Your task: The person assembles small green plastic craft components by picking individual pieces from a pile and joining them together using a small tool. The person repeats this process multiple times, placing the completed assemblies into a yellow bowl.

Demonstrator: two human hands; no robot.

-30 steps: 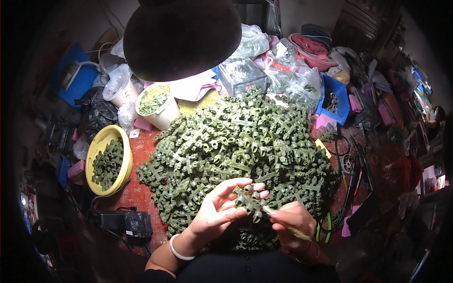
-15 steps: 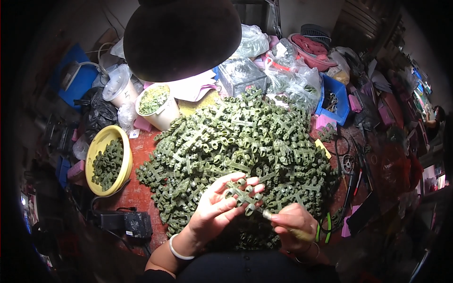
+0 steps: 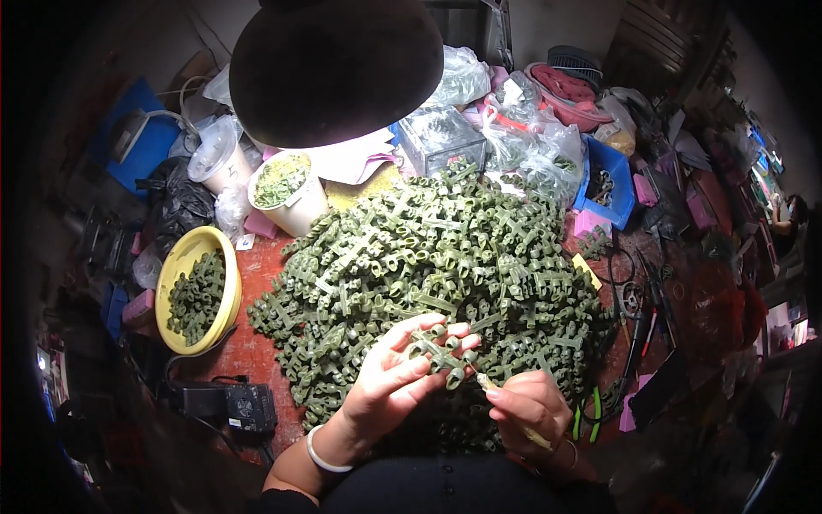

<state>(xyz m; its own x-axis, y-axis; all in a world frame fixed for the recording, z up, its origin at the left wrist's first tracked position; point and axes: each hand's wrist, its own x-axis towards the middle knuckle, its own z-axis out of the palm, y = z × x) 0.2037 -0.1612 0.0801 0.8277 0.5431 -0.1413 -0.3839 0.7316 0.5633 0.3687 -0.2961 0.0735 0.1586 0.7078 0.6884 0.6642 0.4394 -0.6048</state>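
My left hand [image 3: 390, 367] is closed around a green wax-like branched piece [image 3: 441, 353] with ring-shaped ends, held above the heap. Fingers and thumb grip its edges. In my right hand [image 3: 533, 411] a thin pen-like tool [image 3: 486, 382] with a pale yellowish handle is pinched, its fine tip pointing at the right side of that piece. Whether the tip touches is too small to tell. Both hands hover over the near part of a big heap of similar green pieces [image 3: 411, 248].
On the red table [image 3: 261, 265], a yellow basin [image 3: 233, 291] of green pieces stands left, near a white bucket [image 3: 304, 210]. A black lamp head [image 3: 338, 73] hangs above the far side. Plastic bags [image 3: 548, 158], a blue bin [image 3: 621, 201] and green-handled pliers [image 3: 596, 415] lie rightward.
My right hand has turned the tool slightly, so its handle and tip sit at a different angle. The left hand and its green piece have stayed almost still.
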